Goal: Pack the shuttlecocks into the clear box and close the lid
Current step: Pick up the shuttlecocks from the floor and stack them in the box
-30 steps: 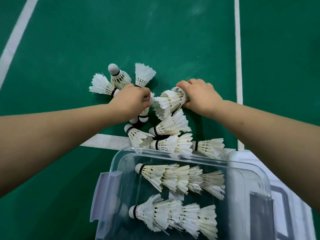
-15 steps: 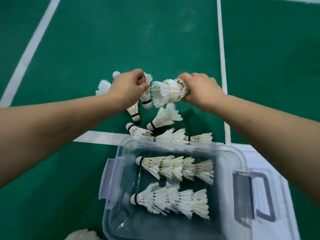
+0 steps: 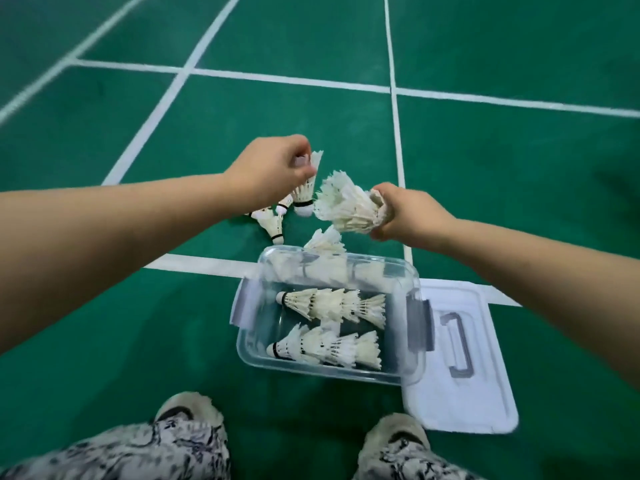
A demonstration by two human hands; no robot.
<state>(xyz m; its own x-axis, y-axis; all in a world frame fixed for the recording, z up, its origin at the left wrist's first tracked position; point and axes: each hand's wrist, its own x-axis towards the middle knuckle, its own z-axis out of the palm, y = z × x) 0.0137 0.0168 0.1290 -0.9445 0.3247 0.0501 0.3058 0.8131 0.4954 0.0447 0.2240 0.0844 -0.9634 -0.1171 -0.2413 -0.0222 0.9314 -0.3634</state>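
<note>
White shuttlecocks (image 3: 349,209) gripped in hands (image 3: 273,168) (both).

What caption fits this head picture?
Left hand holds shuttlecocks, right hand a stack, beyond the open box.

Court count
One clear plastic box (image 3: 311,370), two nested rows of white feather shuttlecocks (image 3: 332,304); one stack (image 3: 349,209) in the right hand (image 3: 405,216), one shuttlecock (image 3: 304,197) in the left hand (image 3: 273,171); one white plastic lid (image 3: 464,403).

Left hand (image 3: 273,169) and right hand (image 3: 403,216) each grip shuttlecocks (image 3: 348,209) above the clear box (image 3: 330,374).
</note>
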